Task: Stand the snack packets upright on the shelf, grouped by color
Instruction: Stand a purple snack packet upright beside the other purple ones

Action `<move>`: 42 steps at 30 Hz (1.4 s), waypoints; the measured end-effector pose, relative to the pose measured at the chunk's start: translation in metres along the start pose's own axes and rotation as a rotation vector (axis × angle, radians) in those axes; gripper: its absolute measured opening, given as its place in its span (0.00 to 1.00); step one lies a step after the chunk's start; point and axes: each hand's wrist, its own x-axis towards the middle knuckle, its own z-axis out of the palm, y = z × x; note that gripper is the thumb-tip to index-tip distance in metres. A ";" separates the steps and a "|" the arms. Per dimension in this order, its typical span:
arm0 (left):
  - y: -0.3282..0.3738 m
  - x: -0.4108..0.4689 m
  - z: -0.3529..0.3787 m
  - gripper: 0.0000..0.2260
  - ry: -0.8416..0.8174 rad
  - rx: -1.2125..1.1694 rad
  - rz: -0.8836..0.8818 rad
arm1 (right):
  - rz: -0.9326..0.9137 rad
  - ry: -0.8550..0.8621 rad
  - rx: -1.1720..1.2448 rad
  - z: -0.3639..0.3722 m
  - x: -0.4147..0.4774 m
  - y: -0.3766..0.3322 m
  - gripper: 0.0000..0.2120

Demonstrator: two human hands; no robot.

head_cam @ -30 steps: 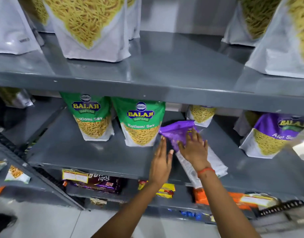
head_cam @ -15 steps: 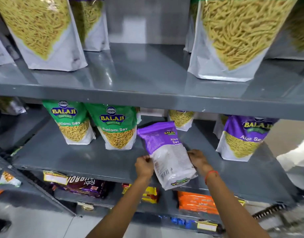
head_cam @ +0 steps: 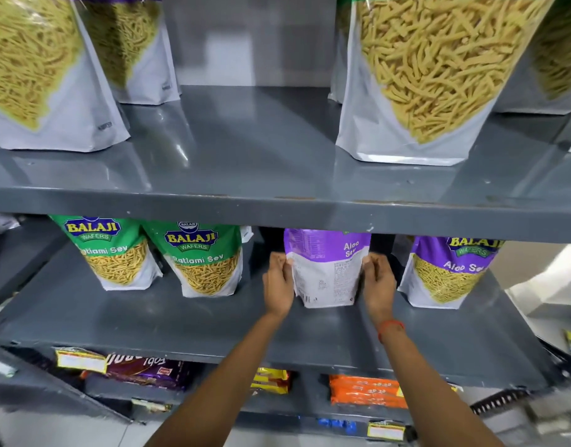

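Note:
A purple Aloo Sev packet [head_cam: 327,269] stands upright on the grey middle shelf [head_cam: 148,321] with its printed back toward me. My left hand [head_cam: 277,282] pinches its left edge and my right hand [head_cam: 378,282] pinches its right edge. To its left stand two green Ratlami Sev packets [head_cam: 116,250] [head_cam: 204,258], side by side. On its right stands another purple Aloo Sev packet [head_cam: 449,271], front facing out. The packet's top is partly hidden by the shelf above.
The upper shelf [head_cam: 277,175] carries large sev pouches at left [head_cam: 42,72] and right [head_cam: 429,75], with a gap between them. The lower shelf holds a maroon biscuit pack [head_cam: 142,369], a yellow pack [head_cam: 271,379] and orange packs [head_cam: 364,390].
The purple packet lay flat and angled over the shelf's front; both hands took its sides, raised it and set it upright between the green and purple packets.

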 end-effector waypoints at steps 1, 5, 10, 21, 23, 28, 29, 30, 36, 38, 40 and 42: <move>0.000 0.005 0.002 0.05 -0.016 0.005 -0.011 | -0.006 0.019 -0.005 0.002 0.001 0.001 0.05; 0.001 0.006 0.006 0.05 0.004 -0.011 -0.046 | 0.038 0.033 -0.017 0.006 -0.002 0.012 0.06; -0.006 -0.054 0.026 0.11 -0.108 -0.109 0.011 | 0.098 -0.038 -0.026 0.003 -0.014 0.026 0.07; -0.015 -0.032 0.038 0.37 -0.295 -0.286 -0.169 | 0.056 -0.109 0.000 0.005 -0.070 0.032 0.15; -0.016 -0.020 0.043 0.37 -0.278 -0.252 -0.175 | 0.075 -0.115 -0.010 0.006 -0.073 0.032 0.18; -0.027 0.008 0.038 0.29 -0.312 -0.151 -0.091 | 0.221 -0.077 0.028 0.004 -0.046 0.027 0.21; -0.029 0.014 0.034 0.29 -0.354 -0.185 -0.109 | 0.273 -0.129 0.061 0.002 -0.038 0.025 0.28; -0.031 0.019 0.029 0.30 -0.391 -0.233 -0.134 | 0.307 -0.196 0.086 0.001 -0.032 0.024 0.35; -0.029 0.039 0.010 0.25 -0.571 -0.342 -0.163 | 0.290 -0.387 0.086 -0.005 -0.009 0.032 0.39; -0.024 0.034 0.007 0.25 -0.570 -0.334 -0.152 | 0.278 -0.378 0.074 -0.005 -0.008 0.032 0.34; -0.018 0.023 0.008 0.29 -0.506 -0.295 -0.108 | 0.267 -0.392 0.077 -0.006 -0.007 0.030 0.34; -0.012 0.002 0.015 0.36 -0.361 -0.200 -0.041 | 0.172 -0.397 0.017 -0.009 -0.010 0.026 0.33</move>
